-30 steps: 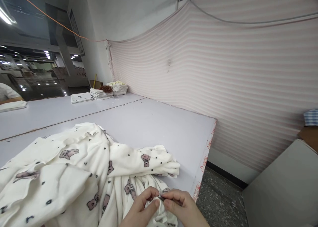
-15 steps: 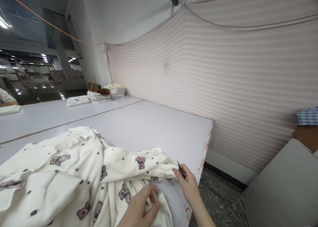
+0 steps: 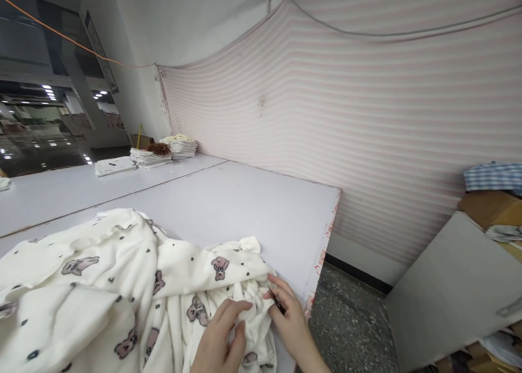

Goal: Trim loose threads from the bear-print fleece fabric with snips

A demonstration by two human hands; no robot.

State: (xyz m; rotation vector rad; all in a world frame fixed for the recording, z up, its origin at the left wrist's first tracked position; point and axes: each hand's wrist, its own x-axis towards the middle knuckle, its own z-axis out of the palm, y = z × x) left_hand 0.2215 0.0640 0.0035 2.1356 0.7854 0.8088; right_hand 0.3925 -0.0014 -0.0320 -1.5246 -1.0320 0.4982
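Observation:
A white fleece garment or cloth [image 3: 179, 264] printed with pinkish bears and small dark marks lies heaped across the near table. My right hand [image 3: 289, 313], at the cloth's right end, is closed round small dark thread snips [image 3: 277, 301]; their tip points up and left, and its fingertips touch the cloth. To its left, my left hand [image 3: 222, 335] rests over the bunched folds. Its thumb and index finger are curved and apart, with white cloth just beside them. The other left fingers are partly hidden, and I see nothing gripped there.
The pale table [image 3: 261, 199] ends at a taped right edge above a speckled floor [image 3: 354, 313]. Folded white stacks [image 3: 150, 158] stand at the back. A striped pink cloth [image 3: 326, 101] covers the wall. At right stands a grey panel [image 3: 440, 286] with boxes and checked cloth [image 3: 493, 177].
My right hand has moved left and down, nearer my left hand. The cloth's right end is more bunched, and my left thumb and index finger are wider apart. The view has turned slightly right.

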